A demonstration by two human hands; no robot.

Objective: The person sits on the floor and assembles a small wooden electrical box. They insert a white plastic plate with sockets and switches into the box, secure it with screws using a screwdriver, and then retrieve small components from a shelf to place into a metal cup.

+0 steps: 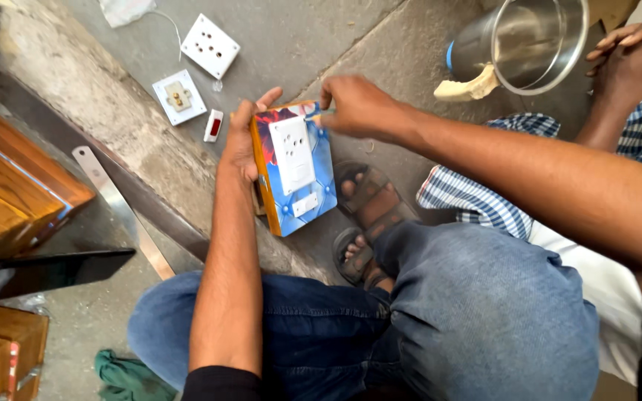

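Blue board (296,178): one, two hands; loose white sockets (210,45): two.

The box (291,178) has a blue patterned face with a red patch, orange sides and white sockets. The jeans (477,312) are blue, a nearby cloth (477,204) blue-and-white checked, the floor (299,37) grey.

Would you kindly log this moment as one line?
left hand: holds blue-faced wooden switch box | right hand: at its top edge
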